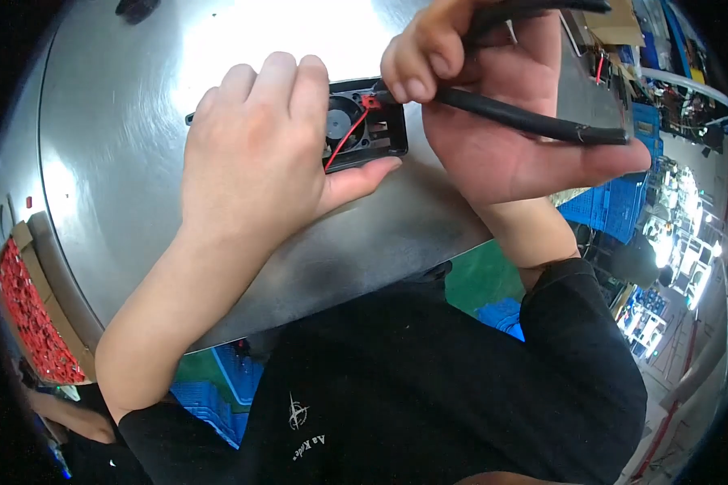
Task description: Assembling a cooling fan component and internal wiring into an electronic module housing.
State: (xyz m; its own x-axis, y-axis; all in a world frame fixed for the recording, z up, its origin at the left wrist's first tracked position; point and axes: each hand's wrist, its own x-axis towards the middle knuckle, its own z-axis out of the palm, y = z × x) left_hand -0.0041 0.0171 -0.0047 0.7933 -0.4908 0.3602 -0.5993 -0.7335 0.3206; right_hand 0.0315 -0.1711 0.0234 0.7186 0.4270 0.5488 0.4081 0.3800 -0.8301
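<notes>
My left hand point(255, 137) is wrapped over the left part of a black rectangular housing point(392, 133), thumb along its near edge. Inside sits a small black cooling fan point(341, 120), partly covered by my fingers. A thin red wire point(346, 144) runs across the fan to a red connector point(370, 103) near the far right part of the housing. My right hand point(493, 105) is closed on black-handled pliers point(526, 119), fingers pinching near their head and the handles spread apart. The plier tips are beside the red connector; my fingers hide most of the head, so contact cannot be told.
The housing rests on a shiny metal table point(121, 162). A cardboard box of red parts point(36, 311) stands beyond its left edge, near another person's arm point(73, 416). Blue crates point(615, 206) stand at right, others below the table's near edge. A dark object point(136, 8) lies far left.
</notes>
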